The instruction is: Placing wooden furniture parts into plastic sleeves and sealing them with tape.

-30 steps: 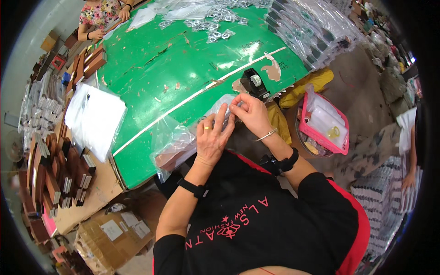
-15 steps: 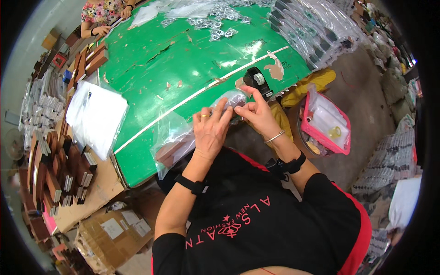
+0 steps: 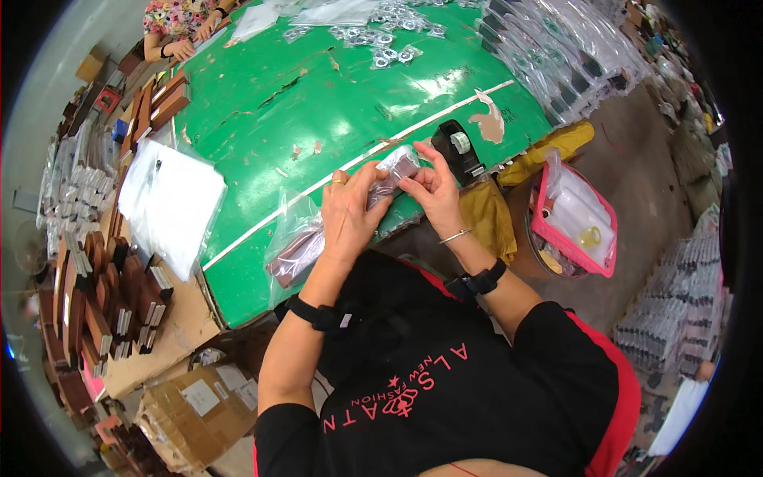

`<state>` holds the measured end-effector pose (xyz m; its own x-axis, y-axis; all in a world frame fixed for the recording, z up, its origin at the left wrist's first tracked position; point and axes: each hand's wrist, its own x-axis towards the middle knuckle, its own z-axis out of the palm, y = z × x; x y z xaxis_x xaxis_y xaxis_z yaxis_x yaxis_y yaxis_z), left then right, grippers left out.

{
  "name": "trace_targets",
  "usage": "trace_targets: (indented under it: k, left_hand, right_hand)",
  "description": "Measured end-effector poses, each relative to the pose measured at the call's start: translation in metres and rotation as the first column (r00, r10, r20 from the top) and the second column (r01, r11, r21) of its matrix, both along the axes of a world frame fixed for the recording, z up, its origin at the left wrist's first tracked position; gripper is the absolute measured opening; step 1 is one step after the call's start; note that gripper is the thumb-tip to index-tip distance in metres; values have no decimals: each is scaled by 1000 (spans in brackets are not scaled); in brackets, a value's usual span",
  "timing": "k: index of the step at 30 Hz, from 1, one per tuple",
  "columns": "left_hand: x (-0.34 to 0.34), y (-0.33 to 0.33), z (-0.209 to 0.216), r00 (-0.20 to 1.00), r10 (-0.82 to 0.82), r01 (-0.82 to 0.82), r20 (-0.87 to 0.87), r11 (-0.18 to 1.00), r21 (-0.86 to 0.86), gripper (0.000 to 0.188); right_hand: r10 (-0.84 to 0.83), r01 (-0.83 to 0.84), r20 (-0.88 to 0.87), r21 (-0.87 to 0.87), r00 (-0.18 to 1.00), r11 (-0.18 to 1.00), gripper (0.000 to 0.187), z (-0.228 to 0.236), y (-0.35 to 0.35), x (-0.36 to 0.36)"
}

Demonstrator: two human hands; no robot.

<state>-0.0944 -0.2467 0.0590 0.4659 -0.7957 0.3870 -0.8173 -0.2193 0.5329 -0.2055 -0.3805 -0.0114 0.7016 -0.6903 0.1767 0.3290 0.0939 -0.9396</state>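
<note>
Film (image 3: pixel 291 210) around the brown piece (image 3: pixel 296 256) along the bench's (image 3: pixel 254 147) near edge should stay smoothest if the left hand (image 3: pixel 348 211), closed around its middle, steadies it while the right hand (image 3: pixel 437 195), grip unclear, gently tautens its right end.

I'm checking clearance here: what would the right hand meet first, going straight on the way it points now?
Probably the plastic-wrapped brown piece: its upper end lies directly ahead of the right hand. Whether they already touch is unclear, as depth is hard to judge.
</note>
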Motion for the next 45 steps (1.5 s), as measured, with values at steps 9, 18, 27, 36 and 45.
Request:
trace_targets:
  k: [9,18,27,36,45]
  left_hand:
    - [0,7,-5,1000,-7,7,-20,1000,-22,51]
    - [63,70,40,982,-112,58,150,943,327,96]
    - [17,127,91,948,-88,-94,305,839,536,14]
    - [-35,119,107,656,-71,203,-752,976,85,50]
    - [-37,153,-34,806,375,-347,-458,926,147,66]
  right_hand:
    - [-353,-81,-125,-987,927,137,85,106,3,-12]
    - [-6,-355,-358,-928,934,115,70,72,-20,16]
    - [-104,-206,-214,-975,971,89,46,61,-25,78]
    - [-237,-34,-93,-970,967,241,55,34,6,199]
    - [618,-565,-414,256,669,784,68,27,49,63]
